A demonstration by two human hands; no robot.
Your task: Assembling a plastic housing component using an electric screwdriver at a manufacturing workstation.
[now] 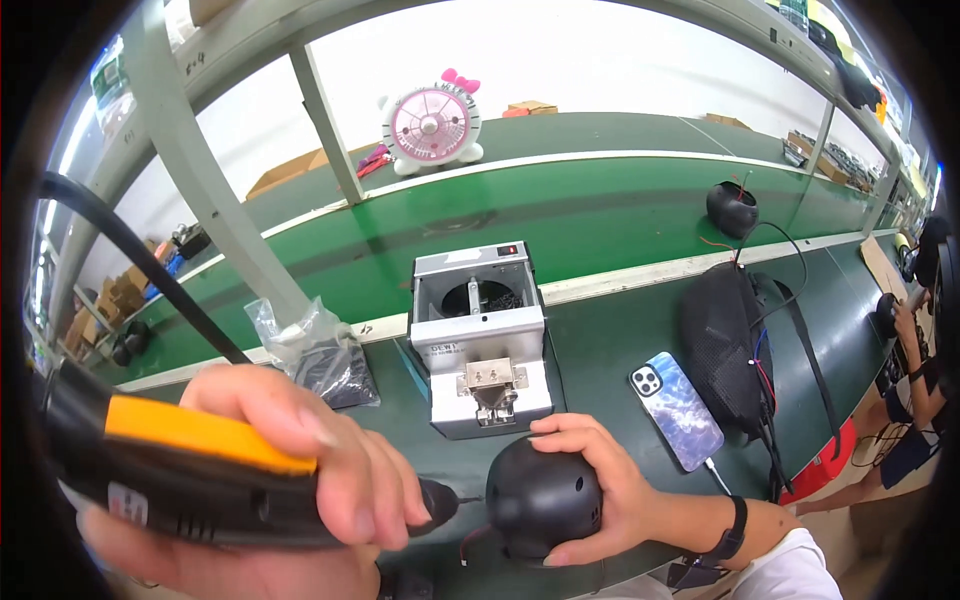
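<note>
My left hand (345, 465) is wrapped round a black and orange electric screwdriver (215, 490), which lies level with its tip toward the right. The thin bit ends close to a round black plastic housing (540, 500); I cannot tell whether the two touch. Fingers and thumb of my right hand (615, 480) grip that housing from its right side. A short wire with a small plug hangs below the housing. Just beyond my hands stands a metal screw feeder box (487, 345), its open top holding dark small parts.
A phone (675, 410) on a cable and a black mesh-covered bag-like thing (718, 350) lie to the right. Behind runs a green conveyor belt (600, 210) bearing another round black housing (733, 208). A plastic bag (335, 365) sits at left, near a grey post. Another person's arm (910, 340) shows far right.
</note>
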